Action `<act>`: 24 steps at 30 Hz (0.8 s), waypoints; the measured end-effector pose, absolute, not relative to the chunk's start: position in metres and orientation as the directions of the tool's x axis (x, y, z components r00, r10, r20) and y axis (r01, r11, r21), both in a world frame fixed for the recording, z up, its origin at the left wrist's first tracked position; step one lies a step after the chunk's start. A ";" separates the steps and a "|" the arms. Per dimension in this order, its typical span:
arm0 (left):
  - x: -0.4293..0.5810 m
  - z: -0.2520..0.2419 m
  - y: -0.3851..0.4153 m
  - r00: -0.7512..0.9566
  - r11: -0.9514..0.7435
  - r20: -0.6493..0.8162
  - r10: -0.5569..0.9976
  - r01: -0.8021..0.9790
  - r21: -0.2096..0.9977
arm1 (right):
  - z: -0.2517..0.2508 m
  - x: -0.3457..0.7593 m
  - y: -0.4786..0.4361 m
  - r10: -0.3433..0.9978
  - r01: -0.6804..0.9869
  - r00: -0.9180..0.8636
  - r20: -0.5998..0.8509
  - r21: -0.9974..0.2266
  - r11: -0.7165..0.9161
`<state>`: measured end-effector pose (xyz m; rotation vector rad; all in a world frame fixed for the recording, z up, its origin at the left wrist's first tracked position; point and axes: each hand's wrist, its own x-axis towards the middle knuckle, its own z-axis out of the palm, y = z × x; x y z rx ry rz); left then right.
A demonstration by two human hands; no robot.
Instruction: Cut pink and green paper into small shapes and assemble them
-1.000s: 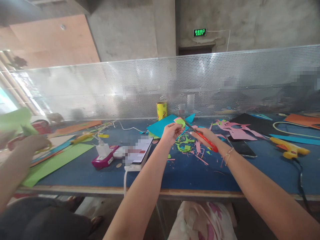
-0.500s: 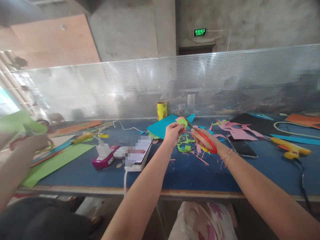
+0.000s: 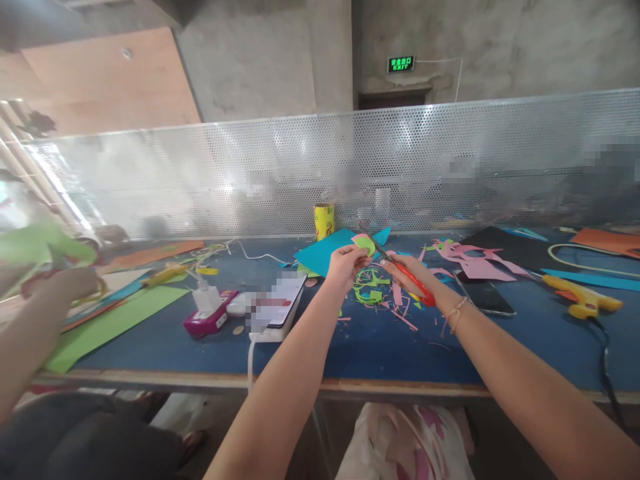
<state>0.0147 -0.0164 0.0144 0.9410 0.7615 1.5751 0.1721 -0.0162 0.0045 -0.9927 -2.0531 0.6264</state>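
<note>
My left hand (image 3: 344, 267) pinches a small round piece of pink and green paper (image 3: 364, 244) above the blue table (image 3: 380, 347). My right hand (image 3: 409, 275) grips red-handled scissors (image 3: 406, 275), whose blades point up-left and meet the paper's right edge. Under both hands lies a litter of green and pink paper scraps (image 3: 374, 291). A teal paper sheet (image 3: 325, 252) lies just behind my left hand.
A phone on a white power bank (image 3: 276, 308), a pink charger block (image 3: 206, 317) and a green sheet (image 3: 107, 327) lie left. Another person's arm (image 3: 30, 333) with green paper (image 3: 37, 243) works at far left. A dark phone (image 3: 484, 297), yellow glue gun (image 3: 580, 297), pink cutouts (image 3: 470, 260), yellow roll (image 3: 323, 221) and mesh screen (image 3: 450, 160) surround.
My hands rose slightly and drew closer together; the scissors shifted a little along the paper's edge. The person at left moved their green paper.
</note>
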 end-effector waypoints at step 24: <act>0.004 0.019 -0.013 -0.020 -0.056 0.053 0.998 -0.439 0.897 | 0.002 0.172 -0.020 0.809 0.338 -0.481 0.338 -0.779 0.527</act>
